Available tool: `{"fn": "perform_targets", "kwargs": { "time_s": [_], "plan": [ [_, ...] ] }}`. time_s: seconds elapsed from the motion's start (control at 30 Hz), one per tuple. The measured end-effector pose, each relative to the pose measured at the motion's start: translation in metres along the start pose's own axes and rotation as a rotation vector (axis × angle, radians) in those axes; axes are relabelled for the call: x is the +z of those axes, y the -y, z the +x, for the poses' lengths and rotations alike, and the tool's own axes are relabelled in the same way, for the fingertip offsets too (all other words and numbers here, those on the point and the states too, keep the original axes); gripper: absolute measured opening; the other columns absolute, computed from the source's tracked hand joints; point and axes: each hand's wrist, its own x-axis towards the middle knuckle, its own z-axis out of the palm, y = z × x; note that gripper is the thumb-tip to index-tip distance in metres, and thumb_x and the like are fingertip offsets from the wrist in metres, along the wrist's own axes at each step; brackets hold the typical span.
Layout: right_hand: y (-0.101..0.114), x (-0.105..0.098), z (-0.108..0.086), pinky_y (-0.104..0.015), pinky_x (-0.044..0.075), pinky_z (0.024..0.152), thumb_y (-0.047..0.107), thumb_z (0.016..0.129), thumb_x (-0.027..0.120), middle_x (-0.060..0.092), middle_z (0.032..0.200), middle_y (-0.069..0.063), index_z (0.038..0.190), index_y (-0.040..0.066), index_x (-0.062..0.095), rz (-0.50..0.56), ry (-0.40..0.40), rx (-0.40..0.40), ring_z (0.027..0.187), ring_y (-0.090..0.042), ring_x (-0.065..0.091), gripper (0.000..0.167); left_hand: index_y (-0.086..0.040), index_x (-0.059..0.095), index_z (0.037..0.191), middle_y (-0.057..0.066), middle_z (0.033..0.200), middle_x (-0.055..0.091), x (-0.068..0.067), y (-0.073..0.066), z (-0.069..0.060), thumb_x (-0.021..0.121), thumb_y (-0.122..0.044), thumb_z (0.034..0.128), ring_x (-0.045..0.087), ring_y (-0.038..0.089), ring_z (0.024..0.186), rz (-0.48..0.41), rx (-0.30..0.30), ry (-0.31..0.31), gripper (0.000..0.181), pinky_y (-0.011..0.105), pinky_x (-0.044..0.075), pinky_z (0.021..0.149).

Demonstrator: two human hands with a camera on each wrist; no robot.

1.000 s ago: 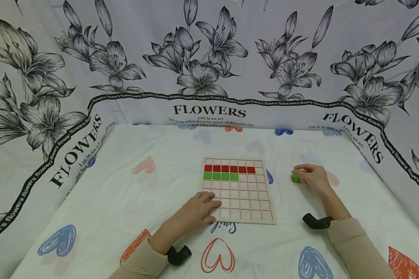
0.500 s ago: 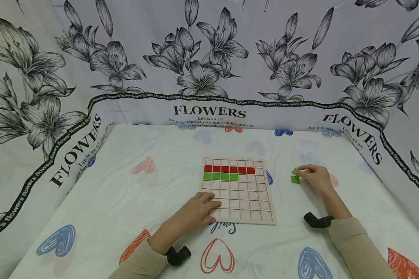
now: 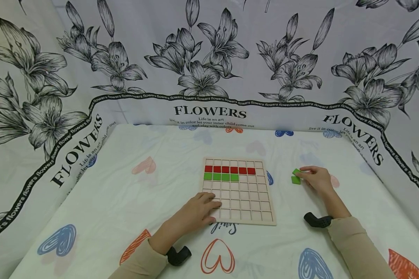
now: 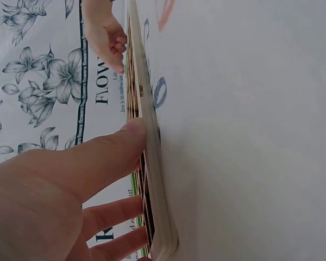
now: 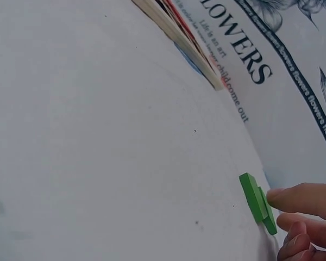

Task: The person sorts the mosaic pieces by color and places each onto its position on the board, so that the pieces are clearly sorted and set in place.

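Observation:
A wooden grid board [image 3: 244, 205] lies flat on the table, with a row of red tiles [image 3: 225, 169] and a shorter row of green tiles [image 3: 217, 176] in its cells. My left hand [image 3: 197, 209] rests on the board's near left part. In the left wrist view, its thumb [image 4: 117, 144] touches the board's side edge and the other fingers reach over the top. Right of the board, two loose green tiles [image 3: 295, 179] lie on the cloth close together. My right hand [image 3: 315, 179] has its fingertips at the farther tile; in the right wrist view the index finger [image 5: 301, 198] touches it.
White cloth with heart prints [image 3: 218, 255] covers the table. A flower-printed curtain [image 3: 209, 77] stands behind and at both sides. Black devices [image 3: 317, 221] sit at both wrists.
My right hand has shifted slightly right, uncovering the two green tiles, which now show apart from each other. My left hand and the board have stayed put.

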Motion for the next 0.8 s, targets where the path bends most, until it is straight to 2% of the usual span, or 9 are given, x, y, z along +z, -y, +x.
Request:
{"fn": "perform_targets", "kwargs": {
  "time_s": [0.53,0.8],
  "plan": [
    [-0.0018,0.0019,0.0029,-0.020,0.043,0.051,0.028,0.089,0.067,0.047,0.056,0.016,0.129,-0.003,0.057,-0.024,-0.012,0.009,0.049,0.000,0.045,0.051,-0.014,0.061,0.128,0.013,0.136,0.054,0.0001,-0.0001,-0.0003,0.065,-0.032,0.0904,0.050,0.030,0.128,-0.003,-0.003,0.007,0.042,0.046,0.047,0.102],
    [-0.0027,-0.0005,0.0031,-0.022,0.041,0.050,0.028,0.090,0.066,0.046,0.055,0.015,0.131,-0.002,0.056,-0.033,0.012,-0.007,0.048,-0.001,0.044,0.052,-0.014,0.061,0.128,0.012,0.137,0.055,0.0011,0.0006,-0.0007,0.065,-0.033,0.0903,0.050,0.029,0.128,0.002,-0.003,0.003,0.042,0.045,0.047,0.103]
  ]
}}
